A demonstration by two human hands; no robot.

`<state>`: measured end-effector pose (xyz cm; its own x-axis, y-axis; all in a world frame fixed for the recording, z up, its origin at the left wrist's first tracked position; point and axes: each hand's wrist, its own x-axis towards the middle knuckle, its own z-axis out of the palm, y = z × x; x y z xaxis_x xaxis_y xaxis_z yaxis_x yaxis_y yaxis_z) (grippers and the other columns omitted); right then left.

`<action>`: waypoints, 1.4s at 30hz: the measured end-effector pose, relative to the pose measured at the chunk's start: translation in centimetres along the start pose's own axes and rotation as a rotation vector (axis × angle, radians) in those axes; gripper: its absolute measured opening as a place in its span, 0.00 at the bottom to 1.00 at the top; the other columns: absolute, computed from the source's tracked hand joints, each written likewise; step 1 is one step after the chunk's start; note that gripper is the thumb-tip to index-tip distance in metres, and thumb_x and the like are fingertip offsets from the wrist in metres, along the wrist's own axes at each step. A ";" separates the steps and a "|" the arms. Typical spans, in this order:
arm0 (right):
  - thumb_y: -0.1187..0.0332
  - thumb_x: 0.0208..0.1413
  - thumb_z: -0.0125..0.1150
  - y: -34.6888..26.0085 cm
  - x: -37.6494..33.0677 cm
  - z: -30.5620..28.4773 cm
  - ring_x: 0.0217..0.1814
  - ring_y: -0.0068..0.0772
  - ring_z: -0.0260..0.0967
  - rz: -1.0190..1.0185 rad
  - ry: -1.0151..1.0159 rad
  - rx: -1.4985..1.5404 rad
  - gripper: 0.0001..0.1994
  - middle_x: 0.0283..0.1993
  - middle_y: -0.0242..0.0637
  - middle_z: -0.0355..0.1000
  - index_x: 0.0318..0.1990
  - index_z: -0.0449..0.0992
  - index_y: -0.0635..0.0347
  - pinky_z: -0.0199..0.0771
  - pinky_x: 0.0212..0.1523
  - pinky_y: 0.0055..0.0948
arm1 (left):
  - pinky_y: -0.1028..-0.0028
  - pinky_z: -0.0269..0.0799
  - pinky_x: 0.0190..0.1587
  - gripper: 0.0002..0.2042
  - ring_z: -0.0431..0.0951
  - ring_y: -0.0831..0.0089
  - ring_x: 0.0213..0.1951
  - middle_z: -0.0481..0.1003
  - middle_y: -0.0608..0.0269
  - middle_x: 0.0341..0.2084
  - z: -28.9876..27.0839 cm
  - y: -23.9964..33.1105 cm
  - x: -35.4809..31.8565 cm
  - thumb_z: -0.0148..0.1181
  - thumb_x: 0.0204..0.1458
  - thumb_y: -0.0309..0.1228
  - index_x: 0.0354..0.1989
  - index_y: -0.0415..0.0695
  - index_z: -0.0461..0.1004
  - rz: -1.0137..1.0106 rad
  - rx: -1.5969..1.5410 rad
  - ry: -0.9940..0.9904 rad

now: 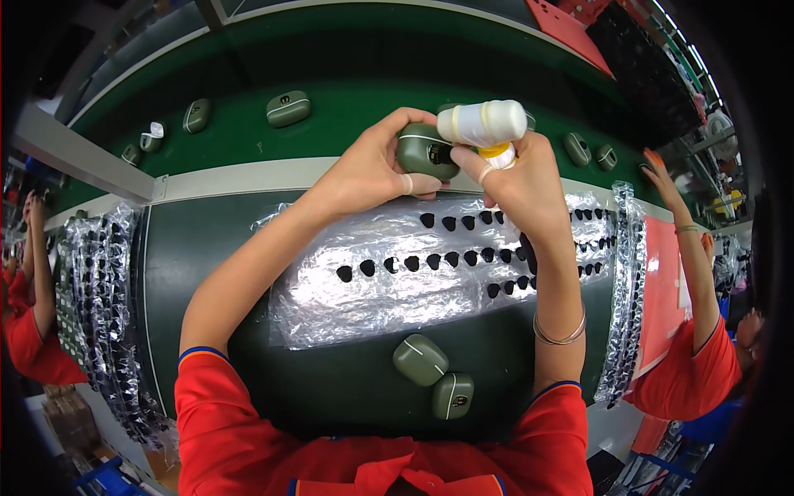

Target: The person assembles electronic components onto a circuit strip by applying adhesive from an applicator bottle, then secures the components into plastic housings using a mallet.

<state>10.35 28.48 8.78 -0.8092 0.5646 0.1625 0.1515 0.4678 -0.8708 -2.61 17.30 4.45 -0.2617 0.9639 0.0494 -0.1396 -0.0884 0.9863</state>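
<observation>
My left hand (372, 169) is closed round an olive-green earbud case (416, 151), holding it up over the metal edge of the green belt. A pale band and a dark mark show on the case's side. In my right hand (529, 182) is a white mallet (482, 122) with a cylindrical head and a yellow part at its neck. The head stands just right of the case, and my right fingertips are close to the case's marked side. Pale covers sit on some of my fingers. Below my hands lies a clear plastic sheet (331, 310) bearing rows of small black pieces.
Two green cases (420, 360) lie on the dark table near my body. More cases (288, 108) sit on the green belt (240, 136) beyond. Plastic strips (107, 306) hang at the left, others (620, 306) at the right. A co-worker's hand (662, 178) reaches toward the belt at right.
</observation>
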 end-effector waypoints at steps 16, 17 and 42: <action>0.73 0.38 0.63 0.3 -0.1 0.0 0.41 0.44 0.68 -0.072 -0.076 -0.200 0.16 0.39 0.47 0.69 0.38 0.71 0.67 0.68 0.42 0.33 | 0.81 0.70 0.21 0.26 0.73 0.77 0.26 0.69 0.59 0.35 0.7 0.9 -0.4 0.60 0.41 0.19 0.49 0.39 0.58 -0.040 0.113 -0.017; 0.73 0.38 0.63 0.2 -0.1 0.1 0.41 0.44 0.68 -0.074 -0.078 -0.200 0.16 0.39 0.47 0.69 0.38 0.71 0.67 0.68 0.42 0.33 | 0.81 0.70 0.20 0.25 0.73 0.77 0.25 0.69 0.59 0.34 0.8 1.1 -0.5 0.60 0.41 0.20 0.49 0.38 0.58 -0.066 0.105 0.003; 0.68 0.37 0.66 1.5 0.4 0.0 0.32 0.40 0.73 -0.051 -0.068 -0.240 0.15 0.30 0.47 0.73 0.33 0.75 0.68 0.70 0.34 0.30 | 0.59 0.49 0.57 0.20 0.53 0.52 0.58 0.54 0.47 0.57 -7.3 -4.9 2.9 0.48 0.52 0.37 0.55 0.50 0.62 0.289 1.575 0.490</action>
<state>10.29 29.44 7.51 -0.8543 0.4928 0.1653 0.2328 0.6470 -0.7261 -9.66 18.71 -1.45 -0.4019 0.7710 0.4940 0.9132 0.3772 0.1543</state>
